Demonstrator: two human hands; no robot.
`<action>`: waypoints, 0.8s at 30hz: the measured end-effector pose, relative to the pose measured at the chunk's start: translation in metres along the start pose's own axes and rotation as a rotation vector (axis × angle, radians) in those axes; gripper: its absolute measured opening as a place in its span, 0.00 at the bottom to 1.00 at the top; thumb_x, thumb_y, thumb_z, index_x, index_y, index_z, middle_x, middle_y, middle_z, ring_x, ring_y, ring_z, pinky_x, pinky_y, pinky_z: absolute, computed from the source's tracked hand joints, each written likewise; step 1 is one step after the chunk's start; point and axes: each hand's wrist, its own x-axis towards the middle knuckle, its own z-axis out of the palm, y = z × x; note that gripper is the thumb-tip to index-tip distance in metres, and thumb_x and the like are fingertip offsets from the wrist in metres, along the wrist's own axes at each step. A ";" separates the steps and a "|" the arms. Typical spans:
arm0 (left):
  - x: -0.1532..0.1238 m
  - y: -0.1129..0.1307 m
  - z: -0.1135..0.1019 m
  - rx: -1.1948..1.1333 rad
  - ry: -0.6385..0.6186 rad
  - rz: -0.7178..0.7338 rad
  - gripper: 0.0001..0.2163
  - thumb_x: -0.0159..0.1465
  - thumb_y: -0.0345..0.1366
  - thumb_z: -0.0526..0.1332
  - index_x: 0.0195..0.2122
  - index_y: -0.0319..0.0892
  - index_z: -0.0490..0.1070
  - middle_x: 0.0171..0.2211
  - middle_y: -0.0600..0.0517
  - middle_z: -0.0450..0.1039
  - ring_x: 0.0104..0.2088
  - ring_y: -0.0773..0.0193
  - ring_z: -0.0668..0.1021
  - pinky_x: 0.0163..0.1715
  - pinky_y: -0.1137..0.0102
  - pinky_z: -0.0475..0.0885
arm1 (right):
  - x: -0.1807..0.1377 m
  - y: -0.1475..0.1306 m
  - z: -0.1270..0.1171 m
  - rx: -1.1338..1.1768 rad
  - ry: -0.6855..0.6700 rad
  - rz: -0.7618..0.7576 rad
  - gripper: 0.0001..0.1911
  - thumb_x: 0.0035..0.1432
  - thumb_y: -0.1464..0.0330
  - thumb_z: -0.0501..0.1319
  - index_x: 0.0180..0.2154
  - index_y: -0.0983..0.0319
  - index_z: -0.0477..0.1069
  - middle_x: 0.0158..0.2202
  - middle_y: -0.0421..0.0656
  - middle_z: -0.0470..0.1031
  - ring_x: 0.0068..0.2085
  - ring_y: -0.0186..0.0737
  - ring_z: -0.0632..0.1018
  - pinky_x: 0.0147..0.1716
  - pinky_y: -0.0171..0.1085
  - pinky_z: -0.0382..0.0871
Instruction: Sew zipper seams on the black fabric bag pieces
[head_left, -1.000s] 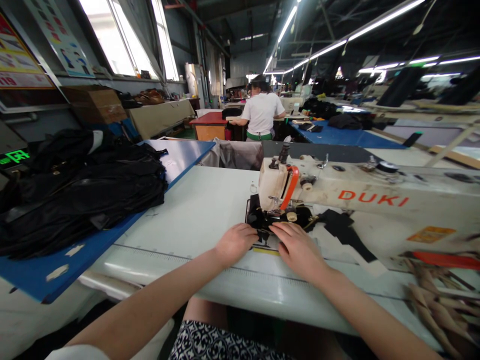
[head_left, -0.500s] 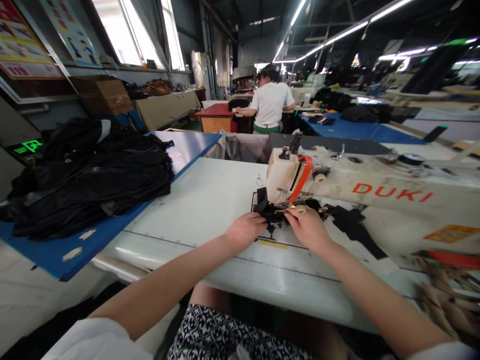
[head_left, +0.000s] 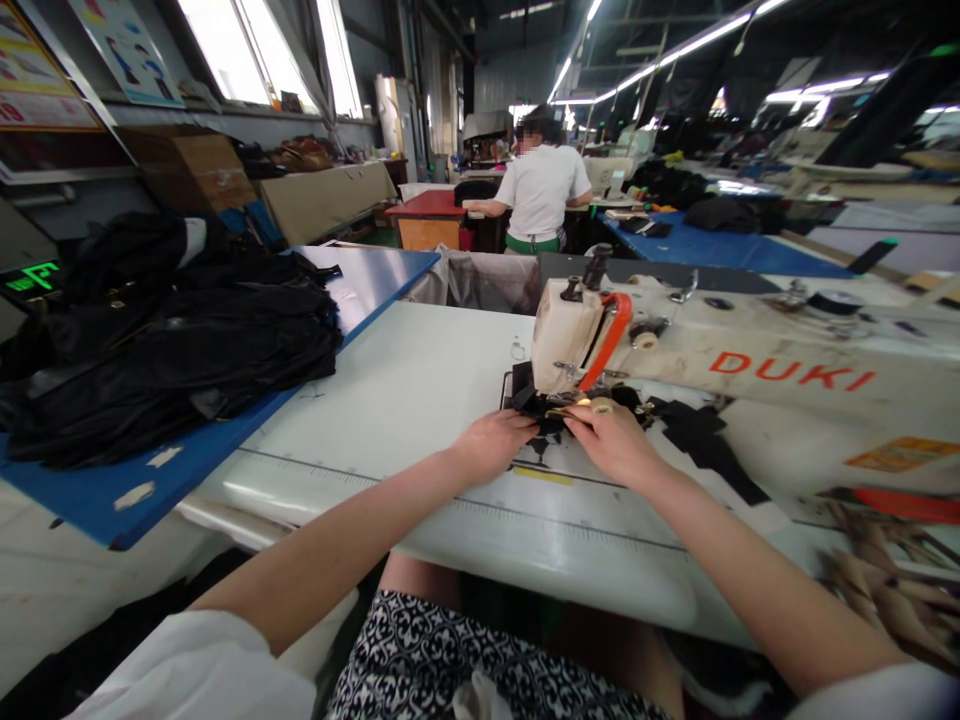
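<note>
My left hand [head_left: 491, 441] and my right hand [head_left: 611, 440] both grip a small black fabric piece [head_left: 541, 412] under the head of a white DUKI sewing machine [head_left: 750, 365]. The fingers of both hands are curled and pinched on the fabric near the needle. More black fabric [head_left: 701, 438] trails to the right beneath the machine arm. The machine has an orange guard [head_left: 606, 340] on its head.
A pile of black garments [head_left: 165, 340] lies on a blue board [head_left: 120, 500] at left. The white sewing table [head_left: 405, 400] stretches ahead. Tan strips [head_left: 885, 580] lie at right. A person in a white shirt [head_left: 541, 190] works with their back turned, further back.
Both hands went from lying flat on the fabric to pinching it and moved closer to the needle. The view shifted slightly.
</note>
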 end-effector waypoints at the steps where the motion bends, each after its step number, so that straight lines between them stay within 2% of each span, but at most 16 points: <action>1: 0.000 -0.001 0.000 -0.009 0.002 0.007 0.17 0.64 0.24 0.51 0.53 0.35 0.66 0.53 0.45 0.69 0.53 0.59 0.69 0.54 0.66 0.64 | 0.000 0.000 0.001 -0.001 -0.001 -0.004 0.14 0.61 0.68 0.53 0.41 0.60 0.76 0.40 0.46 0.78 0.42 0.47 0.75 0.41 0.41 0.66; 11: 0.000 -0.002 0.001 -0.022 0.016 -0.021 0.16 0.65 0.27 0.50 0.53 0.37 0.66 0.53 0.48 0.69 0.51 0.60 0.71 0.54 0.67 0.65 | -0.001 0.002 0.003 -0.035 -0.046 -0.004 0.13 0.61 0.68 0.53 0.39 0.58 0.76 0.38 0.44 0.78 0.41 0.45 0.73 0.40 0.39 0.63; 19: -0.002 -0.002 0.004 -0.038 0.043 -0.052 0.15 0.66 0.28 0.50 0.53 0.40 0.67 0.52 0.49 0.70 0.50 0.60 0.72 0.53 0.66 0.66 | -0.005 -0.004 0.000 -0.043 -0.050 -0.033 0.12 0.61 0.69 0.52 0.32 0.58 0.74 0.35 0.43 0.76 0.41 0.43 0.71 0.41 0.39 0.58; 24: -0.002 0.000 0.002 -0.056 0.042 -0.059 0.15 0.66 0.28 0.50 0.52 0.40 0.67 0.51 0.50 0.71 0.50 0.61 0.72 0.52 0.66 0.66 | -0.012 -0.010 -0.001 -0.089 -0.021 -0.084 0.10 0.62 0.70 0.53 0.32 0.59 0.72 0.38 0.43 0.74 0.41 0.43 0.70 0.41 0.40 0.56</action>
